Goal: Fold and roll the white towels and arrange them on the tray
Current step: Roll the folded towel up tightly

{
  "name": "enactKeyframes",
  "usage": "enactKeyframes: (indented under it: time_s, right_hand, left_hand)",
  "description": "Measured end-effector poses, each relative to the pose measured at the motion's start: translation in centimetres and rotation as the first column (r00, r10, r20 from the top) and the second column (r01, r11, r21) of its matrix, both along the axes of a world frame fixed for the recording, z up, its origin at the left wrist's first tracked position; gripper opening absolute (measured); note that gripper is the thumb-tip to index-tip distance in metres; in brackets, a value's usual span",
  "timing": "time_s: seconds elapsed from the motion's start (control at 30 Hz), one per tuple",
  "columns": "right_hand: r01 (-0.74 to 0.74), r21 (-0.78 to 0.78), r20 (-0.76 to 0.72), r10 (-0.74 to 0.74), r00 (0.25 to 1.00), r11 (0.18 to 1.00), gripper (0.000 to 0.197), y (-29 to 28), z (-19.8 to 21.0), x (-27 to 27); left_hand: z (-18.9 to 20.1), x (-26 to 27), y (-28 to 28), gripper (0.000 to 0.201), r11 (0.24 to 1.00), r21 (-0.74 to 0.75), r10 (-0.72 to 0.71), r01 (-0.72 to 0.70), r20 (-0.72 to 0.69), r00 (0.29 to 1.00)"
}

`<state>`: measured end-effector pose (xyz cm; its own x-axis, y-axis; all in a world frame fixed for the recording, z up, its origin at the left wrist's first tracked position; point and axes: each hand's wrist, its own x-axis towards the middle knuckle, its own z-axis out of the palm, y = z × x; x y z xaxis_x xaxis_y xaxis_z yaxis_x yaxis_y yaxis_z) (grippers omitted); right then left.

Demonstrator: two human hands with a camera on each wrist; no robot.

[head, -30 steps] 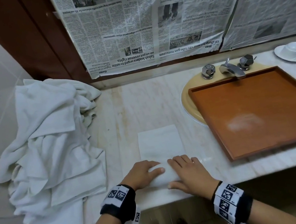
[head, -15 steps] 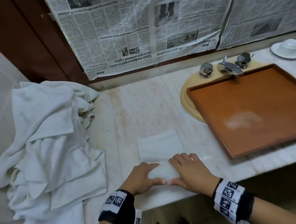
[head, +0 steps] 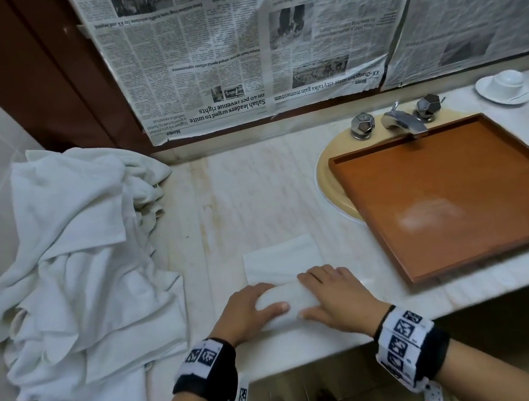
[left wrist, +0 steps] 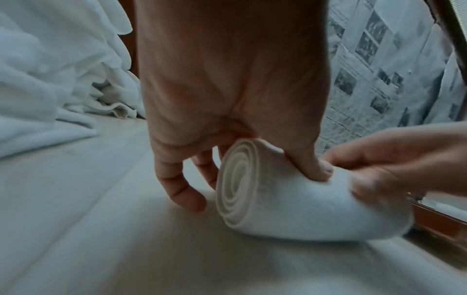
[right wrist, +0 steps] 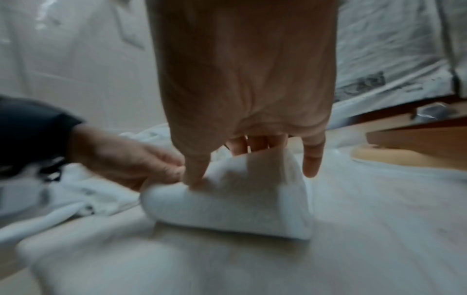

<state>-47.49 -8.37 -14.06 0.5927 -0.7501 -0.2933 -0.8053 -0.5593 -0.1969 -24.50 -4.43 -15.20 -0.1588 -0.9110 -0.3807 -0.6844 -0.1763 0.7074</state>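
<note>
- At your far left, a pile of white towels (head: 72,265) lies heaped on the marble counter (head: 255,194) against the tiled wall, with one edge hanging over the counter's front.
- Your left hand (head: 246,310) lies over the left end of the rolled towel (head: 287,300); its thumb (left wrist: 312,165) presses into the near side and its fingers curl over the far side, so it grips the roll. The left wrist view shows the spiral of layers at that end.
- The rolled towel sits on the counter near the front edge, with its unrolled flat part (head: 283,259) stretching away from you towards the wall.
- Your right hand (head: 335,296) covers the right end of the roll, fingers curled over the top and thumb tucked against the near side, gripping it. The two thumbs nearly meet.
- To the right, the brown wooden tray (head: 463,196) rests over the sink (head: 334,189), below the tap (head: 402,117), well apart from the roll. Nothing lies in it.
- At the far right, a white cup and saucer (head: 503,86) stand on the counter.
</note>
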Motion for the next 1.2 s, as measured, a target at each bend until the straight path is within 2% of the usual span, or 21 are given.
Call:
enactKeyframes:
  time_s: [0.07,0.13,0.23,0.33,0.43,0.47,0.53,0.6,0.67,0.73,0.8,0.87,0.97,1.0,1.1,1.2]
  right_hand:
    - [-0.023,-0.107,-0.034,0.02,0.999,0.994,0.088,1.3,-1.0,0.2]
    - [0.001,-0.083,-0.022,-0.003,1.0,0.997,0.083,0.7,-1.3,0.8]
    - [0.029,0.109,0.006,-0.03,1.0,0.994,0.069,-2.1,-0.3,1.4]
    - [0.07,0.354,0.024,-0.084,0.996,0.933,0.063,-4.5,0.8,1.5]
    - [0.079,0.435,-0.003,-0.086,0.996,0.897,0.062,-4.2,1.5,1.5]
    - [0.087,0.414,-0.018,-0.088,0.996,0.906,0.064,-3.5,1.7,1.4]
    - [0.097,0.235,-0.084,-0.079,0.993,0.967,0.072,-1.4,1.6,1.4]
    - [0.085,0.006,-0.105,-0.083,0.991,0.996,0.078,0.8,0.7,1.4]
    - [0.067,-0.118,-0.095,-0.079,0.992,0.991,0.077,1.6,-0.2,1.7]
    - [0.057,-0.105,-0.068,-0.065,0.996,0.993,0.071,1.0,-0.4,1.8]
    - [0.064,0.03,-0.048,-0.063,0.997,0.997,0.067,-0.7,-0.1,1.6]
    - [0.091,0.181,-0.011,-0.091,0.996,0.979,0.071,-2.1,0.4,1.5]
    - [0.121,0.326,0.01,-0.131,0.991,0.938,0.081,-2.4,0.7,1.0]
    - [0.124,0.298,-0.008,-0.127,0.992,0.947,0.081,-1.8,0.7,0.7]
    - [0.075,0.005,-0.041,-0.074,0.996,0.997,0.081,0.9,-0.1,0.1]
    - [0.11,-0.109,-0.045,-0.116,0.992,0.988,0.087,2.5,-1.1,0.0]
  left_hand:
    - [0.2,-0.1,-0.6,0.051,0.999,0.013,0.035,-0.035,-0.017,0.999]
    - [-0.4,-0.3,-0.6,0.056,0.997,-0.002,0.079,-0.079,0.009,0.997]
    - [-1.4,-0.6,0.6,0.079,0.992,-0.119,0.064,-0.048,0.137,0.989]
    - [-1.4,-0.7,1.8,0.089,0.974,-0.224,0.016,0.042,0.251,0.968]
    - [-1.1,0.1,1.0,0.087,0.992,-0.113,-0.038,0.062,0.206,0.978]
    - [-0.6,0.3,0.4,0.081,0.993,-0.056,-0.092,0.104,0.19,0.977]
    - [0.6,0.5,-0.7,0.066,0.982,0.045,-0.188,0.183,0.154,0.97]
    - [1.3,0.4,-1.2,0.058,0.976,0.119,-0.195,0.183,0.099,0.976]
    - [1.0,0.2,-1.0,0.061,0.981,0.126,-0.153,0.145,0.054,0.987]
    - [0.3,-0.2,-0.1,0.074,0.993,0.056,-0.111,0.105,0.125,0.986]
    - [-0.4,-0.8,1.3,0.078,0.991,-0.111,-0.039,0.068,0.244,0.969]
    - [-0.9,-1.1,1.9,0.079,0.971,-0.233,-0.011,0.06,0.208,0.978]
    - [-1.1,-0.2,1.1,0.078,0.988,-0.152,-0.029,0.039,0.071,0.997]
    - [-0.8,0.1,0.5,0.072,0.992,-0.114,-0.053,0.058,0.049,0.997]
    - [0.5,0.6,-0.9,0.055,0.993,-0.009,-0.114,0.114,0.014,0.993]
    - [0.5,0.2,-1.5,0.06,0.993,0.054,-0.106,0.104,0.033,0.994]
